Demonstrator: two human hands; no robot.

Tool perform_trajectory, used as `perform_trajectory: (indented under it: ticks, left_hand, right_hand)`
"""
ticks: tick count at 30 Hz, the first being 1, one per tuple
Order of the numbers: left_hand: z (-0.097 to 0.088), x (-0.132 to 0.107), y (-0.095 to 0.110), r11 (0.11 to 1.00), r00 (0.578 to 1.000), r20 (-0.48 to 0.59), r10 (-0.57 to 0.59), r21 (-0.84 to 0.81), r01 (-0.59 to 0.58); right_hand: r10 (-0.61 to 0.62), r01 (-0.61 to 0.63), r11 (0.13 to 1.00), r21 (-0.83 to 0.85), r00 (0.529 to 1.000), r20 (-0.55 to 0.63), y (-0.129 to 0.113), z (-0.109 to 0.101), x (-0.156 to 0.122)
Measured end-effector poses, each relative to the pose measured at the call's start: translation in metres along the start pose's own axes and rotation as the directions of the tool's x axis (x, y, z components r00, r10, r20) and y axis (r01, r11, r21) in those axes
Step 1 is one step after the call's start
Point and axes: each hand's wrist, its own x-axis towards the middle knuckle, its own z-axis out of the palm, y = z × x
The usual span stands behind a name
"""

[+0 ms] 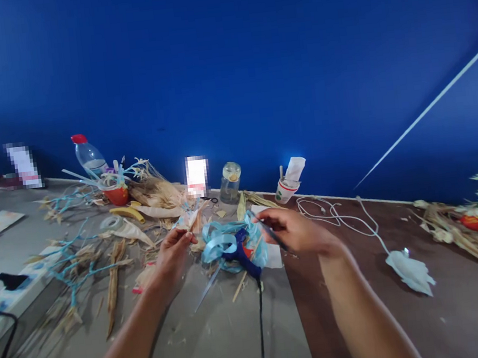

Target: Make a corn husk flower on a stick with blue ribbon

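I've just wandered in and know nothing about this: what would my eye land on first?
Probably the vivid blue wall filling the upper view, then the shiny light-blue ribbon looped around a dark-blue corded tool at the table's middle. On either side of it, the left hand pinches a pale dried piece and the right hand holds a slim dark tool.
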Motion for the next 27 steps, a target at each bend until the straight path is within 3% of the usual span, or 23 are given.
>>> perform_trajectory:
  ticks: [2, 5, 10, 13, 18, 20, 22, 24, 27]
  left_hand:
    - [0.000, 0.000, 0.000, 0.997, 0.999, 0.015, -0.033, -0.068, 0.034]
    - [0.000, 0.001, 0.001, 0.986, 0.998, 0.026, -0.063, -0.152, 0.066]
    - [0.000, 0.003, 0.001, 0.968, 0.998, 0.017, -0.062, -0.244, 0.065]
    - [0.000, 0.002, 0.002, 0.967, 0.998, 0.038, -0.041, -0.250, 0.049]
    - [0.003, -0.005, 0.008, 0.964, 0.985, 0.165, -0.044, -0.252, 0.085]
    - [0.002, -0.007, 0.009, 0.968, 0.971, 0.233, -0.057, -0.226, 0.111]
    - [0.000, -0.009, 0.007, 0.972, 0.949, 0.302, -0.088, -0.181, 0.148]
    - [-0.001, -0.011, 0.005, 0.972, 0.923, 0.364, -0.125, -0.139, 0.187]
    - [-0.003, -0.014, 0.004, 0.966, 0.877, 0.445, -0.178, -0.090, 0.242]
  right_hand:
    - [-0.026, 0.026, 1.000, -0.005, 1.000, 0.010, 0.001, 0.007, 0.007]
    - [-0.086, 0.083, 0.989, 0.124, 0.996, 0.015, 0.002, 0.014, 0.011]
    - [-0.046, 0.067, 0.989, 0.128, 0.987, -0.157, -0.002, 0.018, 0.011]
    - [-0.057, 0.110, 0.973, 0.203, 0.967, -0.249, -0.007, 0.031, 0.018]
    - [0.061, 0.004, 0.896, 0.444, 0.989, -0.132, 0.001, 0.086, 0.047]
    - [0.040, 0.014, 0.903, 0.429, 0.992, -0.117, 0.009, 0.108, 0.059]
    - [0.015, 0.057, 0.928, 0.369, 0.982, -0.189, 0.015, 0.123, 0.067]
    - [0.007, 0.078, 0.944, 0.320, 0.967, -0.254, 0.018, 0.128, 0.072]
    - [-0.005, 0.096, 0.961, 0.258, 0.943, -0.334, 0.016, 0.118, 0.079]
